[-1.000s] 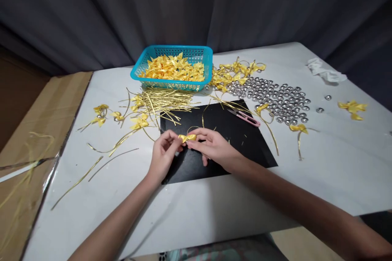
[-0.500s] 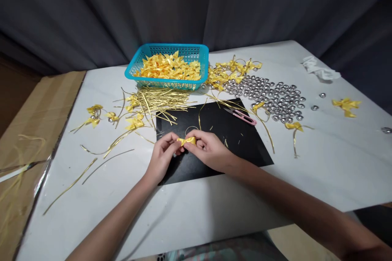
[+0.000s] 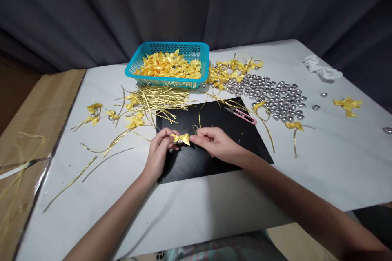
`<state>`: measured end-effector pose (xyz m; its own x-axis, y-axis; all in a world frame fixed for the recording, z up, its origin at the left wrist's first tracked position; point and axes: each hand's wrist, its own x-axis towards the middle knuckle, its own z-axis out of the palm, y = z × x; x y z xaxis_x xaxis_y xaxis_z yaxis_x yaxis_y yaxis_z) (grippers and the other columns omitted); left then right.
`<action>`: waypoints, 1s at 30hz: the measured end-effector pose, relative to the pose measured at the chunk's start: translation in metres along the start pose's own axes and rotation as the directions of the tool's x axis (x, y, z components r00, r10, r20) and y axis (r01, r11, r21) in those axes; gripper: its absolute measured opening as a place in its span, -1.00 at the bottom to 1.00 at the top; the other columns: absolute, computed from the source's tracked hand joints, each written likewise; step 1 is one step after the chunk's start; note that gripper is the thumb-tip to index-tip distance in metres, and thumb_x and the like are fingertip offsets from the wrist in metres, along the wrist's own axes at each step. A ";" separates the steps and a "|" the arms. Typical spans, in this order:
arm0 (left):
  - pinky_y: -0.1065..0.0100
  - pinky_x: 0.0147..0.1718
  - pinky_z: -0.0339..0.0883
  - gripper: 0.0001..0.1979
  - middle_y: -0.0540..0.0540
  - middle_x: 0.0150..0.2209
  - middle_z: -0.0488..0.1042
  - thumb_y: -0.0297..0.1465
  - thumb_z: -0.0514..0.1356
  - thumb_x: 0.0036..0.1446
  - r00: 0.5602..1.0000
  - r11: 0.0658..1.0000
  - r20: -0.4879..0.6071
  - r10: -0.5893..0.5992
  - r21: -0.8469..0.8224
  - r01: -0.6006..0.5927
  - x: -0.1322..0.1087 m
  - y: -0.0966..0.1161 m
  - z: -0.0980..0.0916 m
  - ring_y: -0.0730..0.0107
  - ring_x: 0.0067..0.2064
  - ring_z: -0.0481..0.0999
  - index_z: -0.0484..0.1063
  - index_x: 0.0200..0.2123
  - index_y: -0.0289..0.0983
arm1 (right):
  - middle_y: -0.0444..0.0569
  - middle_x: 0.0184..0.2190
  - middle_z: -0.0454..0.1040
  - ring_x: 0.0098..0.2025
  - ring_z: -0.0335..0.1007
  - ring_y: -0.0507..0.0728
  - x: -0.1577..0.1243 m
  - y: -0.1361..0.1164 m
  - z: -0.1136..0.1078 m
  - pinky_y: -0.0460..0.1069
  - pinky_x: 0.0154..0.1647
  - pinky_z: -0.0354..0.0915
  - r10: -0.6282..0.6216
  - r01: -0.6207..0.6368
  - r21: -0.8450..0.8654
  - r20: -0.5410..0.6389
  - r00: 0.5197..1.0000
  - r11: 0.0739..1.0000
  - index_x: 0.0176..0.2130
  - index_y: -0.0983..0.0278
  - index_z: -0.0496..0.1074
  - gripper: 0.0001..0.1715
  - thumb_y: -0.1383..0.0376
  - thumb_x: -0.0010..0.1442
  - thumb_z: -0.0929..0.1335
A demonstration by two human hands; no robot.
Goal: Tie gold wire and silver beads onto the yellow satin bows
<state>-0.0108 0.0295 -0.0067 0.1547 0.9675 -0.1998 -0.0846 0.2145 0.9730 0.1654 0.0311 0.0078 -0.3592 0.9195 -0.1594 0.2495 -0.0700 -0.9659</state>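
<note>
Over the black mat (image 3: 220, 147) my left hand (image 3: 159, 153) pinches a small yellow ribbon bow (image 3: 181, 138) by its left side. My right hand (image 3: 214, 143) is closed in a pinch just right of the bow, on a thin gold wire tie (image 3: 196, 127) that loops up behind the fingers. A small silver bead shows under the bow. Both hands hover just above the mat's near left part.
A teal basket (image 3: 202, 51) of yellow bows stands at the back. A heap of gold ties (image 3: 162, 98) lies before it. Silver beads (image 3: 269, 94), pink snips (image 3: 241, 115), finished bows (image 3: 232, 69), a white cloth (image 3: 321, 69) and left-hand cardboard (image 3: 36, 122) surround the mat.
The hands have drawn slightly apart: the bow now sits with my left fingers, while my right hand has shifted right, pulling on the gold tie.
</note>
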 end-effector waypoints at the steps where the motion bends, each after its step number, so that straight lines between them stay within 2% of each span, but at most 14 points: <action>1: 0.44 -0.42 0.30 -0.87 -0.03 -0.39 0.43 -0.42 0.12 0.01 1.000 1.000 0.004 0.003 -0.001 -0.003 0.000 0.000 -0.001 0.44 -0.38 0.39 0.31 -0.56 -0.26 | -0.27 -0.71 -0.06 -0.65 -0.09 -0.11 0.000 -0.001 -0.002 -0.14 -0.62 -0.09 0.010 -0.010 0.034 0.003 1.000 0.999 -0.63 0.27 -0.01 -0.47 0.05 0.16 0.25; 4: 0.42 -0.39 0.33 -0.87 -0.05 -0.36 0.49 -0.42 0.12 0.00 1.000 1.000 -0.001 0.000 0.025 0.000 -0.001 0.000 0.000 0.44 -0.38 0.41 0.29 -0.57 -0.26 | -0.23 -0.66 0.04 -0.64 0.02 -0.09 -0.001 -0.003 -0.008 -0.14 -0.63 0.02 0.003 0.000 0.121 -0.027 1.000 0.993 -0.62 0.28 0.07 -0.45 -0.02 0.15 0.25; 6: 0.42 -0.39 0.34 -0.87 -0.05 -0.38 0.51 -0.41 0.13 -0.02 1.000 0.999 -0.019 -0.004 0.036 0.005 -0.001 0.001 0.002 0.45 -0.42 0.42 0.27 -0.58 -0.25 | -0.14 -0.50 0.20 -0.59 0.08 -0.10 -0.001 -0.005 -0.012 -0.15 -0.62 0.10 -0.041 0.060 0.164 -0.115 0.993 0.985 -0.62 0.30 0.15 -0.47 -0.02 0.11 0.30; 8: 0.40 -0.41 0.35 -0.86 -0.05 -0.41 0.52 -0.40 0.14 -0.03 1.000 0.998 -0.026 0.000 0.056 0.001 -0.001 0.002 0.004 0.44 -0.44 0.44 0.26 -0.58 -0.25 | -0.04 -0.26 0.29 -0.57 0.11 -0.12 -0.002 -0.006 -0.015 -0.15 -0.60 0.16 -0.073 0.117 0.217 -0.202 0.977 0.969 -0.60 0.33 0.22 -0.52 0.03 0.10 0.33; 10: 0.39 -0.42 0.35 -0.85 -0.05 -0.44 0.51 -0.37 0.15 -0.02 1.000 0.997 -0.003 0.009 0.080 -0.008 -0.001 0.003 0.006 0.42 -0.45 0.45 0.27 -0.57 -0.25 | -0.01 -0.14 0.32 -0.59 0.09 -0.15 -0.003 -0.008 -0.019 -0.15 -0.62 0.15 -0.070 0.138 0.337 -0.207 0.976 0.931 -0.57 0.33 0.22 -0.58 0.11 0.14 0.31; 11: 0.38 -0.42 0.35 -0.84 -0.05 -0.44 0.51 -0.36 0.16 -0.01 1.000 0.996 0.013 0.010 0.090 -0.011 -0.001 0.003 0.007 0.42 -0.45 0.46 0.27 -0.57 -0.25 | -0.03 -0.17 0.35 -0.63 0.04 -0.16 -0.004 -0.009 -0.020 -0.16 -0.65 0.12 -0.058 0.125 0.420 -0.171 0.984 0.899 -0.56 0.33 0.19 -0.60 0.15 0.17 0.30; 13: 0.38 -0.42 0.34 -0.83 -0.04 -0.45 0.50 -0.34 0.16 0.01 0.999 0.995 0.034 0.012 0.101 -0.015 -0.001 0.002 0.007 0.42 -0.46 0.46 0.28 -0.55 -0.25 | -0.11 -0.37 0.39 -0.70 -0.08 -0.16 -0.005 -0.012 -0.022 -0.16 -0.70 0.06 -0.033 0.061 0.567 -0.059 0.998 0.821 -0.54 0.30 0.12 -0.62 0.18 0.20 0.27; 15: 0.39 -0.42 0.33 -0.84 -0.03 -0.46 0.48 -0.34 0.16 0.02 0.999 0.994 0.043 0.013 0.105 -0.018 -0.001 0.002 0.007 0.43 -0.46 0.45 0.29 -0.54 -0.26 | -0.21 -0.55 0.27 -0.72 -0.18 -0.16 -0.005 -0.013 -0.023 -0.17 -0.71 0.02 -0.027 0.012 0.599 0.015 1.000 0.801 -0.53 0.29 0.09 -0.62 0.18 0.22 0.26; 17: 0.40 -0.42 0.31 -0.84 -0.01 -0.48 0.46 -0.35 0.16 0.03 0.998 0.994 0.055 0.020 0.105 -0.026 -0.002 0.001 0.006 0.45 -0.47 0.43 0.30 -0.53 -0.26 | -0.26 -0.59 0.15 -0.69 -0.21 -0.15 -0.006 -0.013 -0.026 -0.18 -0.69 -0.01 -0.039 0.022 0.539 0.021 0.999 0.842 -0.52 0.29 0.11 -0.61 0.15 0.22 0.27; 20: 0.41 -0.42 0.30 -0.83 0.00 -0.48 0.44 -0.34 0.16 0.06 0.996 0.993 0.085 0.037 0.104 -0.046 -0.002 0.000 0.006 0.47 -0.47 0.41 0.30 -0.52 -0.26 | -0.25 -0.58 0.09 -0.65 -0.21 -0.13 -0.006 -0.011 -0.030 -0.17 -0.69 -0.15 -0.067 0.067 0.423 -0.014 0.998 0.904 -0.51 0.28 0.07 -0.58 0.09 0.22 0.26; 23: 0.41 -0.42 0.29 -0.82 -0.01 -0.48 0.42 -0.32 0.16 0.07 0.994 0.989 0.100 0.048 0.133 -0.061 -0.002 -0.001 0.006 0.46 -0.46 0.40 0.31 -0.51 -0.26 | -0.22 -0.58 0.06 -0.62 -0.13 -0.10 -0.007 -0.010 -0.035 -0.14 -0.64 -0.14 -0.125 0.138 0.160 -0.085 0.989 0.977 -0.52 0.27 0.05 -0.55 0.07 0.25 0.21; 25: 0.41 -0.41 0.28 -0.81 0.00 -0.49 0.41 -0.31 0.16 0.07 0.993 0.985 0.104 0.052 0.160 -0.068 -0.002 -0.001 0.007 0.46 -0.46 0.39 0.31 -0.51 -0.26 | -0.19 -0.58 0.06 -0.57 -0.04 -0.07 -0.007 -0.010 -0.037 -0.11 -0.57 -0.07 -0.211 0.198 -0.104 -0.126 0.969 0.975 -0.54 0.27 0.05 -0.56 0.11 0.28 0.18; 27: 0.42 -0.40 0.28 -0.79 -0.01 -0.47 0.43 -0.29 0.17 0.07 0.993 0.983 0.105 0.056 0.169 -0.073 -0.001 -0.001 0.007 0.46 -0.45 0.39 0.30 -0.53 -0.27 | -0.18 -0.59 0.05 -0.53 -0.02 -0.05 -0.006 -0.008 -0.036 -0.10 -0.51 -0.04 -0.285 0.240 -0.286 -0.124 0.951 0.928 -0.55 0.28 0.05 -0.58 0.18 0.29 0.16; 30: 0.44 -0.43 0.28 -0.78 0.01 -0.49 0.43 -0.28 0.17 0.06 0.995 0.983 0.087 0.054 0.170 -0.068 -0.001 0.000 0.007 0.48 -0.46 0.39 0.28 -0.53 -0.26 | -0.20 -0.61 0.01 -0.54 -0.06 -0.05 -0.004 -0.002 -0.028 -0.10 -0.51 -0.05 -0.286 0.228 -0.314 -0.150 0.947 0.921 -0.58 0.28 0.04 -0.57 0.19 0.27 0.17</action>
<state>-0.0044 0.0275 -0.0057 0.2346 0.9624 -0.1367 0.0736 0.1226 0.9897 0.1919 0.0385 0.0165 -0.2768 0.9482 0.1556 0.4303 0.2671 -0.8622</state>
